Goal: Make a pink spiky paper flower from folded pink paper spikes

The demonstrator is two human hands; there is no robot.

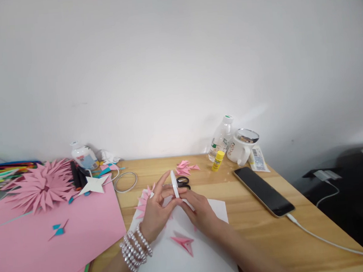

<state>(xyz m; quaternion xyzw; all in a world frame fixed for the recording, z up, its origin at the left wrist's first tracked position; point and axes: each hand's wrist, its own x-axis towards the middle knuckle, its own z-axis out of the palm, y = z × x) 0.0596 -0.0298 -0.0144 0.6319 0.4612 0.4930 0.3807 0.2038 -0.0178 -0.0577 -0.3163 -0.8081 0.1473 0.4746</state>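
Note:
Above a white sheet of paper (214, 249), my left hand (158, 210) and my right hand (201, 213) meet at the fingertips. Between them they hold a narrow white roll (174, 184), seen nearly edge-on, that looks like tape. My left forefinger reaches up beside it, and my right fingers pinch at its lower part. Pearl bracelets (135, 249) circle my left wrist. A folded pink paper piece (184, 243) lies on the sheet below my hands. More pink folded points (144, 203) show behind my left hand, partly hidden. Black-handled scissors (183, 182) lie just beyond my fingers.
Left: pink paper sheets (95, 233), a spiky pink paper flower (44, 189), a white star (94, 184), a white bottle (85, 155). Back: pink folded pieces (185, 168), a yellow glue stick (218, 161), a clear bottle (222, 137), a mug (241, 148). Right: a phone (263, 190) on a cable.

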